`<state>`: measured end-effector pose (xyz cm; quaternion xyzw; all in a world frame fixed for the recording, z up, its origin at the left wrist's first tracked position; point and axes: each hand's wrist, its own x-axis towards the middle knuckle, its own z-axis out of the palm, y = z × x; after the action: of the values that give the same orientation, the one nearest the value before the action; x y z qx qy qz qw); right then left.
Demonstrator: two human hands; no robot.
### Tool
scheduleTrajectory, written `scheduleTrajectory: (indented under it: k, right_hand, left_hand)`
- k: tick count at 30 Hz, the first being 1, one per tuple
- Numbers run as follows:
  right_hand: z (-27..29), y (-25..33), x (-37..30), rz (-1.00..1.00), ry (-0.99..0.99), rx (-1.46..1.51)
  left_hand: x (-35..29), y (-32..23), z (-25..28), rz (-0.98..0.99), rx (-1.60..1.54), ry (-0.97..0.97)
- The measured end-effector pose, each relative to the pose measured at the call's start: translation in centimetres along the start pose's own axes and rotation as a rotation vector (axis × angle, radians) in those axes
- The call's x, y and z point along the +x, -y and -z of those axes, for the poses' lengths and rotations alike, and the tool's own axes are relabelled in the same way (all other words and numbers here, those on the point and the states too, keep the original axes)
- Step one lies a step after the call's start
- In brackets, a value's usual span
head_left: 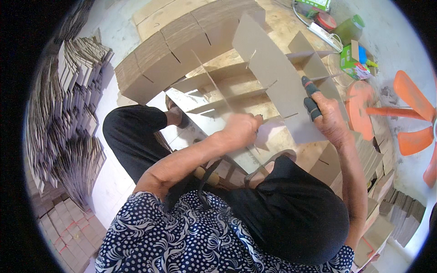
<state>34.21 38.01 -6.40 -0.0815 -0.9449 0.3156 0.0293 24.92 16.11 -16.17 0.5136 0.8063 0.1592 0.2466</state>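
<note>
In front of me a grid of slotted cardboard dividers (pixel 221 96) stands on a worn wooden surface, its strips crossing at the slots. My right hand (pixel 328 117), with dark covers on two fingers, grips the right edge of a long cardboard strip (pixel 266 66), which leans across the grid. My left hand (pixel 241 131) is closed and blurred by motion, just below the near crossing strips. Whatever lies in its fingers is hidden.
A long row of stacked slotted cardboard strips (pixel 157 59) stands beyond the grid. Large cardboard piles (pixel 75 104) fill the left side. At right are an orange fan (pixel 414 104), a white power strip (pixel 324 36), a green-lidded jar (pixel 350 28) and a green carton (pixel 354 61).
</note>
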Motion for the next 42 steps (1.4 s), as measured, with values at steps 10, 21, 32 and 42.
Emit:
scheduleTrajectory:
  k: [10,21,32,42]
  right_hand:
    - [-5.0,-0.5,0.7,0.075,0.04,-0.238]
    - [-6.0,-3.5,-12.2,-0.288,-0.685,-0.202]
    - [-5.5,-9.7,-34.0,-0.79,-1.129,-0.101]
    - [1.9,-3.8,-16.9,-0.181,-0.779,-0.385]
  left_hand:
    - [0.1,0.0,-0.2,0.019,0.045,-0.046]
    - [-0.8,-3.0,3.7,-0.032,0.04,-0.01]
    - [6.3,-6.7,1.2,-0.15,0.031,-0.041]
    - [2.2,-4.2,-0.4,-0.127,0.048,-0.155]
